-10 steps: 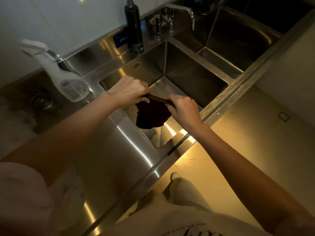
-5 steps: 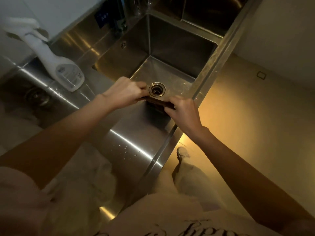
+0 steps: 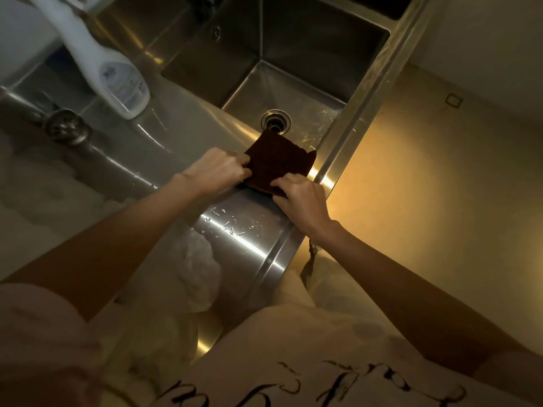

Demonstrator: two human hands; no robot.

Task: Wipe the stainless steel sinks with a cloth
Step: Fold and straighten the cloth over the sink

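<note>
A dark brown cloth (image 3: 279,163), folded into a square, lies flat at the near corner of the stainless steel sink (image 3: 317,51), partly over the basin's edge just below the round drain (image 3: 275,121). My left hand (image 3: 219,171) pinches the cloth's left edge. My right hand (image 3: 299,198) pinches its near right corner. Both hands hold the cloth against the steel counter (image 3: 235,230), which carries water drops.
A white spray bottle (image 3: 108,69) stands on the counter to the left of the basin. A second drain fitting (image 3: 66,127) sits at the far left. The counter's raised front rim (image 3: 352,127) runs along the right, with the floor beyond it.
The cloth was held hanging, bunched between both hands over the basin; now it lies folded flat at the basin's near corner. The view has tilted down and closer.
</note>
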